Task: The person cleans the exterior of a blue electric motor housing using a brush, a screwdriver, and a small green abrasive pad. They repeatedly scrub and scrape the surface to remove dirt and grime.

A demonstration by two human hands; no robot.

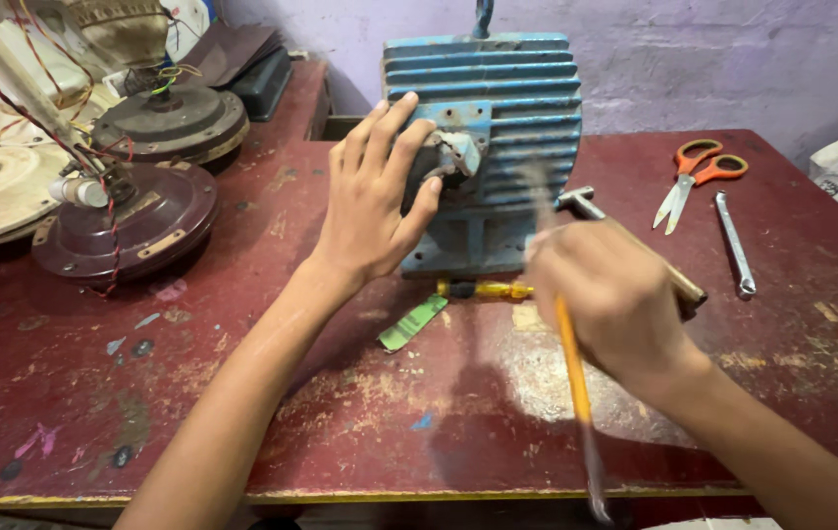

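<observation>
A blue ribbed electric motor housing [512, 108] stands on the worn red table [76, 393]. My left hand [375, 196] lies flat against its near left side, fingers spread over the terminal box, holding nothing. My right hand [615, 299] is closed around a thin tool with a yellow-orange shaft [576, 383], blurred by motion, in front of the motor's lower right. A yellow-handled screwdriver [488, 290] lies at the motor's base, beside a green strip [411, 324].
Orange-handled scissors [696, 175] and a metal spanner [735, 243] lie at the right. A hammer [635, 245] lies partly behind my right hand. Dark brown ceiling-fan motor bodies [134, 221] with loose wires crowd the left. A lilac wall stands behind.
</observation>
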